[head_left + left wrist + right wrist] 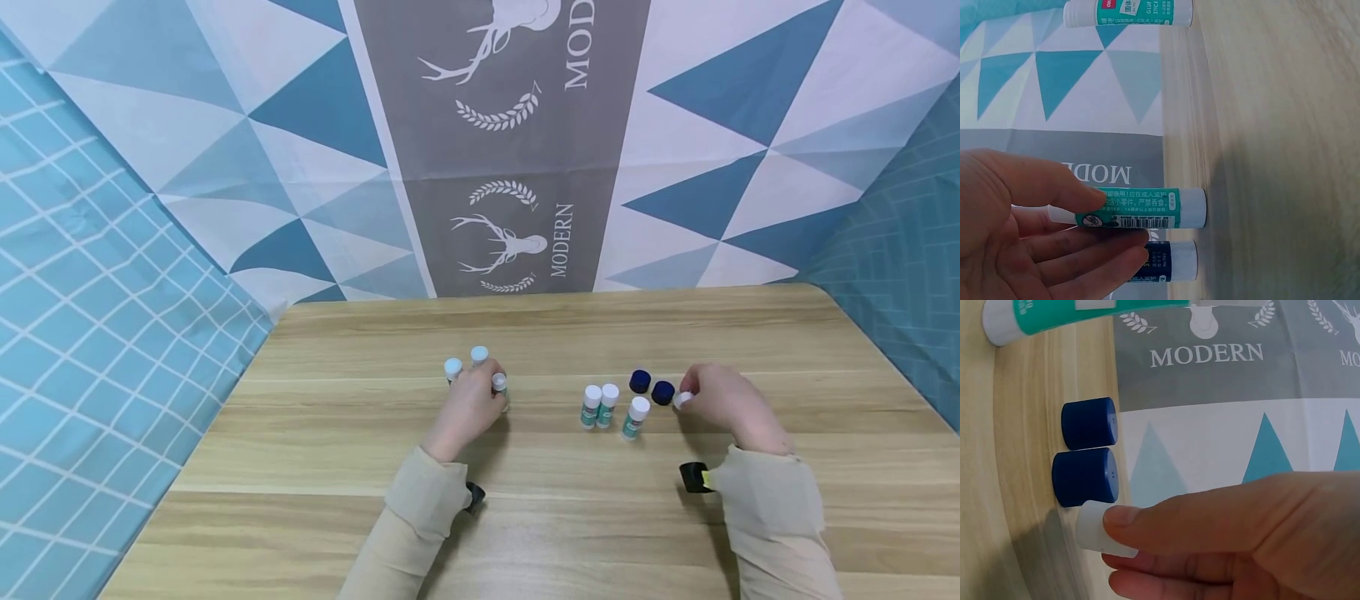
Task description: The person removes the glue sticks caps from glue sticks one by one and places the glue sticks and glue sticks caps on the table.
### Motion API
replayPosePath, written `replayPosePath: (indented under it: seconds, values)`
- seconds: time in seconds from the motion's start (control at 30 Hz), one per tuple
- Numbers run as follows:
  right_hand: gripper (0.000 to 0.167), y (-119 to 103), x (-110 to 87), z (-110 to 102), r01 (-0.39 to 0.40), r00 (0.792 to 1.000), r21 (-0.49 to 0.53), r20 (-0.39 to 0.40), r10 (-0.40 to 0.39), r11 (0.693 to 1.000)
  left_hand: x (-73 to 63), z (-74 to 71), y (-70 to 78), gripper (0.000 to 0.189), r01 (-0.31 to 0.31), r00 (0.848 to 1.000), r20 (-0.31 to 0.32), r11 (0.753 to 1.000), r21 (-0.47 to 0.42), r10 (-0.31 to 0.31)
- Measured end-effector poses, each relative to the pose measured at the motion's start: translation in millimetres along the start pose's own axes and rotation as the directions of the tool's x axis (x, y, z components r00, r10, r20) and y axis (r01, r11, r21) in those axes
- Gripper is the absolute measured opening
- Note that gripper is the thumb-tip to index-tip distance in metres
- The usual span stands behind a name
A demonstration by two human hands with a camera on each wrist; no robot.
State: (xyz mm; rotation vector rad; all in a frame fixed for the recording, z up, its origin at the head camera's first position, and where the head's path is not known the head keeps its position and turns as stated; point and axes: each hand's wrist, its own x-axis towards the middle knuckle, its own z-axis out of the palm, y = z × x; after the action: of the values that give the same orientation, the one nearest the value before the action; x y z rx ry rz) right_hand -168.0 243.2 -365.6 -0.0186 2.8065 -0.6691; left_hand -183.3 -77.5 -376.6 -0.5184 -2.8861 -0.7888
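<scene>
With thumb and fingers, my left hand [471,406] pinches a green-labelled glue stick [1147,209] near its upper end. The stick stands upright, its white base at or close to the tabletop. Beside it in the left wrist view is a glue stick with a dark label [1160,261], partly hidden by the fingers. Past that hand in the head view rise two pale-topped sticks, the nearer-left one [453,367] and another [480,354]. My right hand [727,402] pinches a small white cap [1096,528] low over the table, next to two dark blue caps [1087,478].
Between the hands stand three green-labelled glue sticks with white tops [591,407], one of them [635,418] slightly apart and closer to me. The wooden table [562,533] ends at a patterned cloth backdrop [510,150]. Blue cloth [112,333] hangs at the left.
</scene>
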Motion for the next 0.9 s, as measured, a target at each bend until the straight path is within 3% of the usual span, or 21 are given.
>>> replayPosePath:
  seconds: [0.5, 0.9]
  values:
    - [0.012, -0.6, 2.2, 2.5, -0.008, 1.000, -0.015, 0.013, 0.008, 1.000, 1.0, -1.0, 2.4, 0.019, -0.041, 0.998, -0.043, 0.999, -0.027, 0.040]
    - [0.011, 0.8, 5.2, 5.7, -0.011, 1.000, -0.059, 0.008, 0.011, 0.998, -0.7, -3.2, 6.8, 0.020, -0.039, 0.999, -0.009, 0.999, -0.016, 0.039]
